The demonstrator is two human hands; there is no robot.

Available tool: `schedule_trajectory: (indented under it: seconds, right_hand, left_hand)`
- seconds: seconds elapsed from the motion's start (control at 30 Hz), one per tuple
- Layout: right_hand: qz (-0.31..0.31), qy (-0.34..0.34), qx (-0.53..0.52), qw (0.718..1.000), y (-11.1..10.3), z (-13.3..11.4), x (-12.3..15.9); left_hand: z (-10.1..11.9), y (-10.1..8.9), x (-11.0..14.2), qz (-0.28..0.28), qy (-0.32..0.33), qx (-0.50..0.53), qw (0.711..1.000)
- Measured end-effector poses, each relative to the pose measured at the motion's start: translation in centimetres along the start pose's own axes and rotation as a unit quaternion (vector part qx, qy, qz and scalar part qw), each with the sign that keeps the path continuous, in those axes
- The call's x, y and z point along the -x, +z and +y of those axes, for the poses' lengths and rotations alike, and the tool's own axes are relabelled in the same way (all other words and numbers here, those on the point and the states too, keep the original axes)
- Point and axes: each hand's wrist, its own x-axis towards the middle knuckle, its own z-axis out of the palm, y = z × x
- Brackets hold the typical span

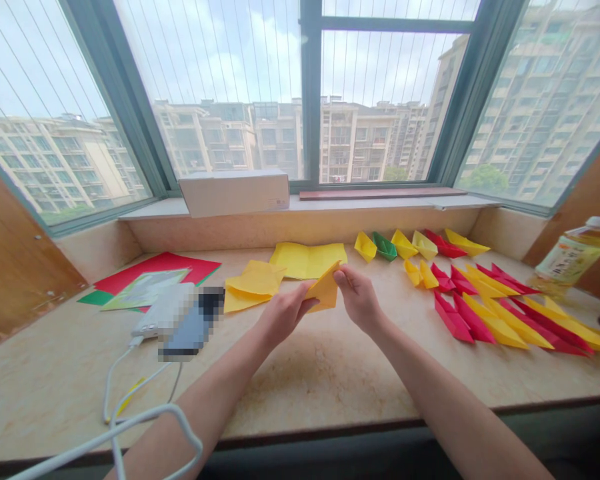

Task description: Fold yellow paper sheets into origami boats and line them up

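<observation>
Between my two hands is a folded sheet of yellow paper [325, 289], raised above the stone sill. My left hand [286, 312] grips its left side, with the thumb along the lower part. At the upper right corner my right hand [356, 293] pinches the paper between thumb and fingers. Just beyond lies a flat yellow sheet [305, 259] with a crease down its middle. To the left of my left hand rest folded orange-yellow sheets [253, 283], partly overlapping one another.
Several folded paper boats [460, 313] in red, yellow and green stand in rows at the right, near a drink bottle [575, 253]. Left are red paper [165, 270], a white power bank [163, 310], a blurred phone [193, 327] and a white cable [150, 413]. A white box [235, 193] sits by the window.
</observation>
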Motion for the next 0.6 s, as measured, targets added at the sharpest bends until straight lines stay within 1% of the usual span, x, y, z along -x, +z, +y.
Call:
schedule_trajectory:
  seconds: [0.07, 0.13, 0.23, 0.3, 0.47, 0.6]
  right_hand:
    - [0.014, 0.033, -0.018, 0.999, 0.1, 0.2, 0.0]
    - [0.043, 0.057, -0.047, 0.996, 0.1, 0.2, 0.0]
    - [0.092, 0.078, -0.096, 0.988, 0.4, 0.0, 0.0]
    - [0.108, 0.081, -0.108, 0.985, 0.6, -0.2, 0.0]
    - [0.154, 0.077, -0.079, 0.982, 0.9, 0.3, 0.3]
    - [0.164, 0.060, -0.042, 0.984, 1.2, 0.5, 0.4]
  left_hand:
    - [0.2, 0.1, -0.1, -0.002, -0.004, 0.010, 1.000]
    - [0.5, 0.0, -0.1, -0.004, -0.008, 0.019, 1.000]
    - [0.7, 0.0, -0.2, -0.007, -0.015, 0.024, 1.000]
    - [0.8, 0.0, -0.2, -0.006, -0.021, 0.025, 0.999]
    - [1.0, 0.1, -0.3, 0.004, -0.035, 0.029, 0.999]
    - [1.1, 0.2, -0.3, 0.005, -0.041, 0.016, 0.999]
